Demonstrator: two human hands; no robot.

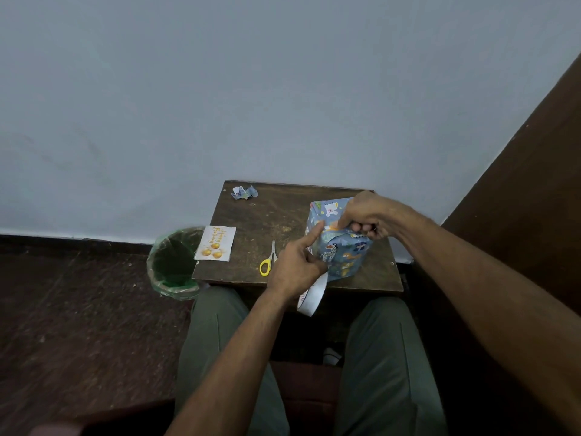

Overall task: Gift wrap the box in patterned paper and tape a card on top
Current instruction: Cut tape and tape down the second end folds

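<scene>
Two hands are working on the box [341, 240], which is sitting at the right side of the table [251, 215], already covered in blue patterned paper. We are curling our right hand [364, 217] over its top, fingers pinching down a fold so the paper cannot spring open, as we judge it. Our left hand [297, 265] is pointing its forefinger against the box's left face, probably pressing a flap or tape flat, while the tape roll [311, 298] is hanging just below that hand, ready to feed. We are keeping the card [215, 243] and scissors [268, 261] to the left, within reach for the later step. Some paper scraps [243, 193] are lying at the far edge, and a bin [174, 262] is standing beside the table.
</scene>
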